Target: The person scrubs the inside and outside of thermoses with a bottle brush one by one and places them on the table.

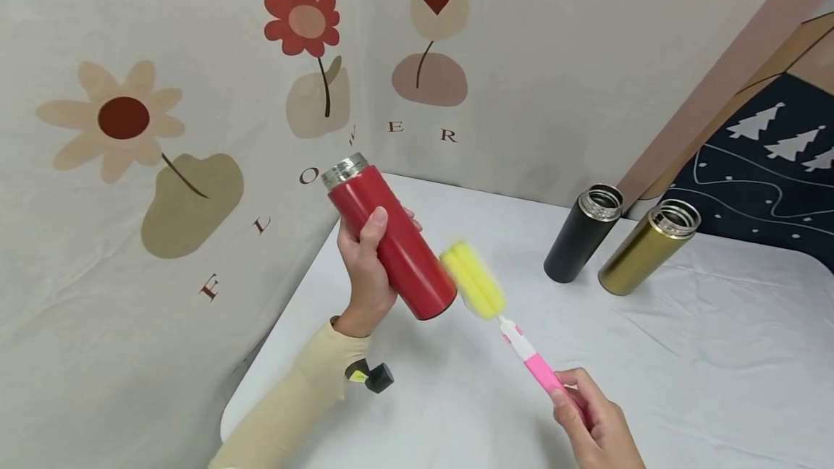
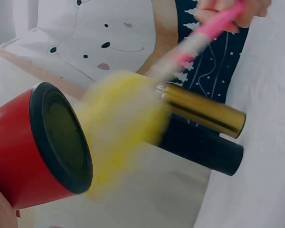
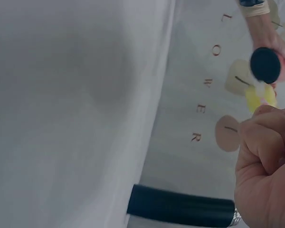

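Observation:
My left hand (image 1: 370, 277) grips a red bottle (image 1: 397, 244) around its body, tilted, with its bare metal neck to the upper left and its base toward the lower right. In the left wrist view the bottle's dark base (image 2: 61, 137) faces the camera. My right hand (image 1: 596, 418) holds a bottle brush by its pink handle (image 1: 544, 373). The brush's yellow sponge head (image 1: 474, 281) is right at the outside of the bottle near its base, and looks blurred in the left wrist view. In the right wrist view the curled fingers (image 3: 266, 137) hide most of the handle.
A black bottle (image 1: 580, 237) and a gold bottle (image 1: 645, 252), both without lids, stand side by side on the white-covered table (image 1: 717, 339) at the right. Behind the table hangs a cloth backdrop (image 1: 541, 71) with flower prints and letters.

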### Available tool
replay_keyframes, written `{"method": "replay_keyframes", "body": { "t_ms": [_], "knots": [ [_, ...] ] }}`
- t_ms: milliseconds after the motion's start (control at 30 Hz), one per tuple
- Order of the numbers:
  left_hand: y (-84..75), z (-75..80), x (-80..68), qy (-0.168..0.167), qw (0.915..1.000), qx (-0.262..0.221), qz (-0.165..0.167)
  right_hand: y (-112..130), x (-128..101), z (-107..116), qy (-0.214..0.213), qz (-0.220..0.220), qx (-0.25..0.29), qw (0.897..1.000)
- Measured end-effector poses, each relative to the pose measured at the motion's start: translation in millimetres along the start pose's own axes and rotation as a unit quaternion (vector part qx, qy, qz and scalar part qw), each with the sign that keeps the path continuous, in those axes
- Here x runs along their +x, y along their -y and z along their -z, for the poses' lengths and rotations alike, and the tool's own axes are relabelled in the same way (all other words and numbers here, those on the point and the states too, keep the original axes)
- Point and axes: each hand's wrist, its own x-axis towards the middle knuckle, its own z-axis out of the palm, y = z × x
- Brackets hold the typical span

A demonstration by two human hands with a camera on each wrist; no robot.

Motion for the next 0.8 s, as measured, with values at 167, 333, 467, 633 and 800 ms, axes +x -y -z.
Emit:
{"method": "replay_keyframes", "body": {
  "t_ms": [167, 333, 467, 633, 800],
  "knots": [
    [-2.5, -1.2, 4.3, 0.0, 0.9993, -0.003, -0.038, -4.1, -6.2, 3.0, -0.008, -0.068, -0.068, 0.995],
    [-1.0, -6.5, 3.1, -0.009, 0.9981, -0.005, -0.061, -4.2, -2.9, 4.9, -0.02, -0.018, -0.076, 0.997],
    [-0.5, -11.9, 4.6, -0.013, 0.9964, -0.01, -0.084, -2.7, -2.6, 2.7, -0.008, -0.002, -0.077, 0.997],
    [3.6, -10.2, 12.1, -0.004, 0.9902, 0.024, -0.138, -2.5, -10.8, 0.3, -0.011, 0.018, -0.088, 0.996],
    [6.8, 0.2, 15.3, -0.013, 0.9893, 0.042, -0.139, -3.6, -18.1, 8.4, -0.049, 0.024, -0.108, 0.993]
  ]
}}
